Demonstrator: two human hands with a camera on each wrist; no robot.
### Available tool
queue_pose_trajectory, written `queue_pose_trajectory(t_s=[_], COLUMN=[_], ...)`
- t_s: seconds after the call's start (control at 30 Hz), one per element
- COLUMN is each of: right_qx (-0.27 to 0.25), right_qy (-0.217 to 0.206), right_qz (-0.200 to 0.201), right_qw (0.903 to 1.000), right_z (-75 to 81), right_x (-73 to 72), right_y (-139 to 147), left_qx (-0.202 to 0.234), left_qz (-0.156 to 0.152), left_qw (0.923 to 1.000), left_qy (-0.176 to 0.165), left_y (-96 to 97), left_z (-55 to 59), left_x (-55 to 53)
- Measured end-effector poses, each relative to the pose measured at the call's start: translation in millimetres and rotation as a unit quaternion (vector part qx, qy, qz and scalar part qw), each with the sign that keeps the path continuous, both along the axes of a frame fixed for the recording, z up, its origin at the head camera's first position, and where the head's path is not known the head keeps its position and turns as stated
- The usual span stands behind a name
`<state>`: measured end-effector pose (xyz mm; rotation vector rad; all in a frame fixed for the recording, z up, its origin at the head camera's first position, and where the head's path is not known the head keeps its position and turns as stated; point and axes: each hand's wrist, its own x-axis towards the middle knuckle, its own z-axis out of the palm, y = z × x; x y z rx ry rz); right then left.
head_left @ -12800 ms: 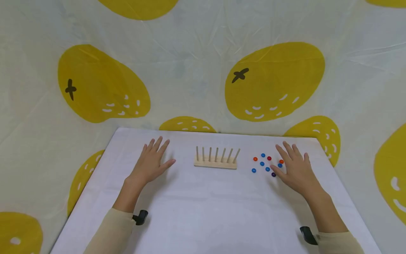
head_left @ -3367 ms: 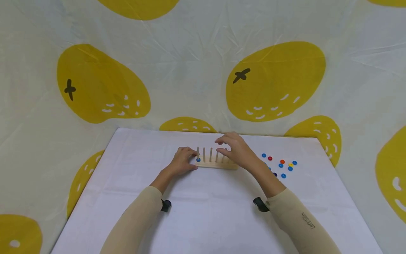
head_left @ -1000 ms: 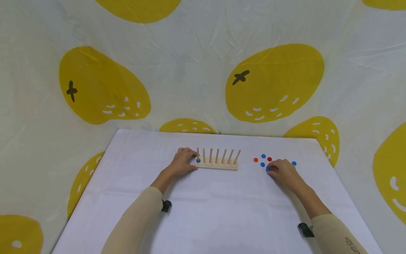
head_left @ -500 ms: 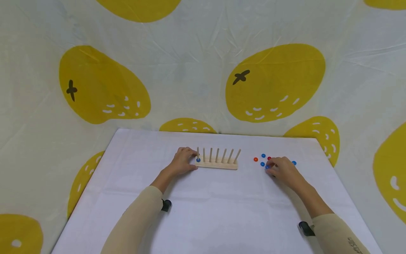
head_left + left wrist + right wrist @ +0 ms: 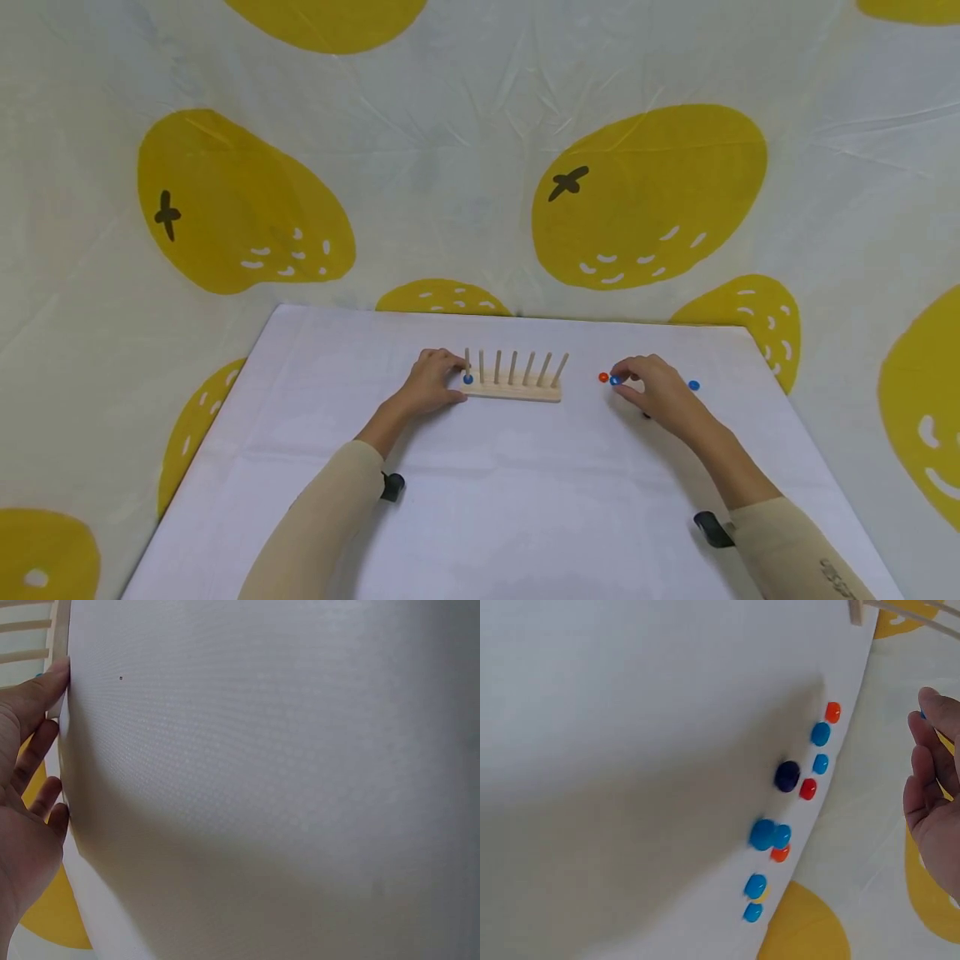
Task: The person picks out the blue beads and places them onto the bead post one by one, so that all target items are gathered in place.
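In the head view a pale wooden peg board with a row of upright pegs stands near the back of the table. A blue bead sits low on its leftmost peg. My left hand grips the board's left end, thumb at the front and fingers behind. To the right of the board, my right hand is raised above the loose beads and pinches a small blue bead between thumb and forefinger. In the right wrist view only a sliver of that bead shows at the fingertips.
Several loose beads lie on the white table: orange, dark purple, red, blue and a partly covered yellow one. My right hand hides most of them in the head view. A fruit-patterned cloth hangs behind.
My right hand went from the pegs to the loose beads, took a blue bead, and has now lifted it up and leftward. The left hand keeps its grip on the board's end.
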<state>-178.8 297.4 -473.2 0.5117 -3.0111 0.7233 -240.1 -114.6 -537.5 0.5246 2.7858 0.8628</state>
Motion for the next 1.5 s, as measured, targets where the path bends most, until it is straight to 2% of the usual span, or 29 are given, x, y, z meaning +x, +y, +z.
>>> queue_pose_trajectory(t_s=[0.2,0.37,0.73,0.87,1.23,1.5], right_qx=[-0.017,-0.026,-0.058,-0.052,-0.057,-0.058], right_qy=[0.039,0.038,0.085,0.094,0.104,0.06], right_qz=[0.027,0.034,0.091,0.107,0.14,0.145], right_qw=[0.9987,0.9983,0.9905,0.9884,0.9831,0.986], right_z=[10.8,19.6,38.6,41.7,50.5,54.4], right_x=[-5.8,-10.2,-32.5,-39.7,-46.7,-50.6], right_y=[-13.3,-28.1,-66.2,-79.8,-114.6,-137.3], left_qx=[-0.003,-0.003,0.006,0.005,0.003,0.008], left_qz=[-0.004,-0.001,0.001,0.002,-0.004,-0.007], left_qw=[1.0,1.0,1.0,0.9999,1.0,0.9999], left_qy=[0.008,-0.001,-0.004,-0.009,0.0,-0.004], left_y=[0.1,0.7,0.3,0.8,-0.9,-0.5], left_z=[-1.0,-1.6,1.2,2.9,2.9,3.1], left_x=[-0.8,-0.4,0.4,1.6,0.6,0.3])
